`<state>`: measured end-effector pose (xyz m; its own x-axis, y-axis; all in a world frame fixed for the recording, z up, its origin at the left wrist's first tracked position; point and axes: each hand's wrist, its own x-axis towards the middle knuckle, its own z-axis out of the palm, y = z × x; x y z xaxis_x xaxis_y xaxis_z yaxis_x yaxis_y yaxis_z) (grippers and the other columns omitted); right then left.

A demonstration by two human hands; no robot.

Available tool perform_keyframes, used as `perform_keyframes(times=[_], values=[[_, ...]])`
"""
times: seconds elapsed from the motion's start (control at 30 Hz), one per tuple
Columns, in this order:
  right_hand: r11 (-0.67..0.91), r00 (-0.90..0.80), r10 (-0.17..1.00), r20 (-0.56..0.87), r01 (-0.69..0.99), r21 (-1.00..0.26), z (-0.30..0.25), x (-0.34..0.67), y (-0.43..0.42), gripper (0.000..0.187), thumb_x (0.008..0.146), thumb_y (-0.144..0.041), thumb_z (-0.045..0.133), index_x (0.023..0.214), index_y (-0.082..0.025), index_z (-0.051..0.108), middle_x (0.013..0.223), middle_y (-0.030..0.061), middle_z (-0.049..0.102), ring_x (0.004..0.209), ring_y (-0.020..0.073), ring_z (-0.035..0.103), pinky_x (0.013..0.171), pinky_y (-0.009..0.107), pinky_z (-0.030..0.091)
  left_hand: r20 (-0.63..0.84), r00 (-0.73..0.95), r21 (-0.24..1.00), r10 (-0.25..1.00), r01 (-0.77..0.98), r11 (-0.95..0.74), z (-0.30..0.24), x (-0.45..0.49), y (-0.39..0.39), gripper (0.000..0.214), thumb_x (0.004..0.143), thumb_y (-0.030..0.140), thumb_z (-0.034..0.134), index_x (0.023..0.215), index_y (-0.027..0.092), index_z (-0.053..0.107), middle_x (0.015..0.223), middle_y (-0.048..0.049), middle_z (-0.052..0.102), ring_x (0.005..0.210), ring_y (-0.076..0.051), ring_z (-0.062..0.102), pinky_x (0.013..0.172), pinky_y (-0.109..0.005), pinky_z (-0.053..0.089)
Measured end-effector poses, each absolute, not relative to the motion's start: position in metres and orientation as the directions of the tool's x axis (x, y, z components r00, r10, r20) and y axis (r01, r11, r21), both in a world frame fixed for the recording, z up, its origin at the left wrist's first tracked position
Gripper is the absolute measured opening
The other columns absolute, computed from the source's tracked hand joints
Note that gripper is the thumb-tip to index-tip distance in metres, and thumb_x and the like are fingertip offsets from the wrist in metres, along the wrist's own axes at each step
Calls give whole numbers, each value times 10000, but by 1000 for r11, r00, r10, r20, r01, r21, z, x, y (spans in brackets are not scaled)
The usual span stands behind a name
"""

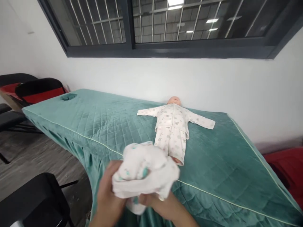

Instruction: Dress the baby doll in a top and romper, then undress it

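Observation:
Both my hands hold a bunched white baby garment (144, 171) with small teal prints, low in front of me above the near edge of the bed. My left hand (107, 195) grips its left side with fingers curled into the cloth. Under the bundle, my right hand (163, 206) pinches the cloth from below. Beyond them a baby doll (172, 126) in a white printed top and trousers lies on its back, arms spread, head toward the wall.
A massage bed with a quilted teal cover (99, 123) and a face hole (68, 96) stands against the white wall under a barred window. Black and red chairs (38, 90) are at the left, a black seat (33, 198) near left, something red (286, 170) at right.

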<state>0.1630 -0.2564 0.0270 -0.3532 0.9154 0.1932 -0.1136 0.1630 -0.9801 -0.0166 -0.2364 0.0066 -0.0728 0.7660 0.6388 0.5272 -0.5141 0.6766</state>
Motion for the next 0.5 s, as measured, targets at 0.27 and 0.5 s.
perform_keyframes(times=[0.27,0.5], values=[[140,387,850,357,488,-861,14,259,-250,330,873,-511,624,1050,-266,757,916,57,768,937,275,725,857,417,611,640,363,568,678,370,-735,41,85,-227,653,910,259,593,1513,306,347,1483,-161,373,1435,-316,354,1140,-553,432],[-117,324,759,565,921,-371,73,404,-250,511,854,-271,617,1361,-215,580,1413,155,574,1188,338,614,914,447,541,614,313,697,725,217,-684,74,53,-213,507,954,348,537,1452,362,443,1461,-105,493,1354,-316,512,1040,-548,543]])
